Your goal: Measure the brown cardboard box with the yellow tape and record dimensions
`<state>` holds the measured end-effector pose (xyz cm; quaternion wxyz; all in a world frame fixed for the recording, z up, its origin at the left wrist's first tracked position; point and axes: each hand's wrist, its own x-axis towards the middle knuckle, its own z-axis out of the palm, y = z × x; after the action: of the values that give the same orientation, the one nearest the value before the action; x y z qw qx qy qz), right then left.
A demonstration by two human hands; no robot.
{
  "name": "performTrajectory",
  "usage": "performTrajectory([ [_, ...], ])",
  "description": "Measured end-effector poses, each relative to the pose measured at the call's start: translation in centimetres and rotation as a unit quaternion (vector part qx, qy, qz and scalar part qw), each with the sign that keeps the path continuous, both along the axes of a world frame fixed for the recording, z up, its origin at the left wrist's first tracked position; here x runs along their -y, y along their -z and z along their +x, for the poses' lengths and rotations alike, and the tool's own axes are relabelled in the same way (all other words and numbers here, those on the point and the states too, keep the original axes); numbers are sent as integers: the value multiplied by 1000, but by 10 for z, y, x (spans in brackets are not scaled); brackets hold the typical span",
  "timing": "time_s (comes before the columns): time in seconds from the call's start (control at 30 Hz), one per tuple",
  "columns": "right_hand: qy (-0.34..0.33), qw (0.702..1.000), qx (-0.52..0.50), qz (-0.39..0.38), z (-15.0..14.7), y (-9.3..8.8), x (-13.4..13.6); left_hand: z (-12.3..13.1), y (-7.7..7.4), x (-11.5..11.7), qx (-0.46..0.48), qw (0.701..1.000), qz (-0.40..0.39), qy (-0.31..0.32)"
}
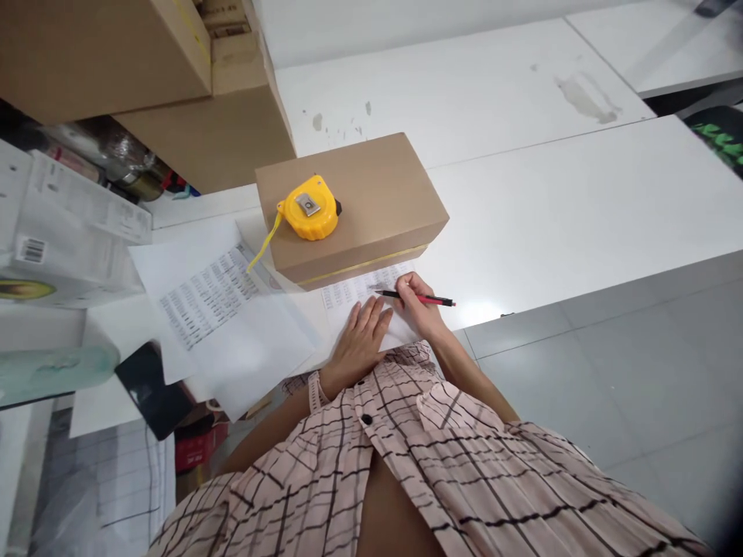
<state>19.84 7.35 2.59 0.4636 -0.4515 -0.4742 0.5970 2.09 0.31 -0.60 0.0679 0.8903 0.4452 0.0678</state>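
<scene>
My right hand (419,306) is closed around a black and red pen (426,299), its tip pointing left over a printed sheet (348,291). Flat on that same sheet lies my left hand (361,333), its fingers stretched out toward the box. A brown cardboard box (371,186) stands just beyond the hands and hides the sheet's far part. On top of the box, at its left end, rests a yellow tape measure (310,207) with a metal clip and a yellow wrist strap.
Loose papers (203,302) with printed rows lie left of the box. A dark phone (154,391) sits at the table's left edge beside a greenish bottle (58,371). Larger cartons (226,116) are stacked at the back left. The white table (551,193) extends right.
</scene>
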Motion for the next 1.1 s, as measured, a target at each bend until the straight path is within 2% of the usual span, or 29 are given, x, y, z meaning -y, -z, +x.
performTrajectory([
  [0.13, -39, 999, 34, -6, -8, 7, -4, 0, 2, 1, -3, 1000, 9, 1],
  [0.27, 5, 993, 114, 27, -7, 8, -5, 0, 5, 1, -1, 1000, 18, -1],
  [0.53, 65, 974, 203, 77, -13, 16, -13, 0, 4, 1, -5, 1000, 23, -2],
  [1.1, 57, 961, 247, 115, -15, 22, -15, 0, 7, 0, -4, 999, 46, -1],
])
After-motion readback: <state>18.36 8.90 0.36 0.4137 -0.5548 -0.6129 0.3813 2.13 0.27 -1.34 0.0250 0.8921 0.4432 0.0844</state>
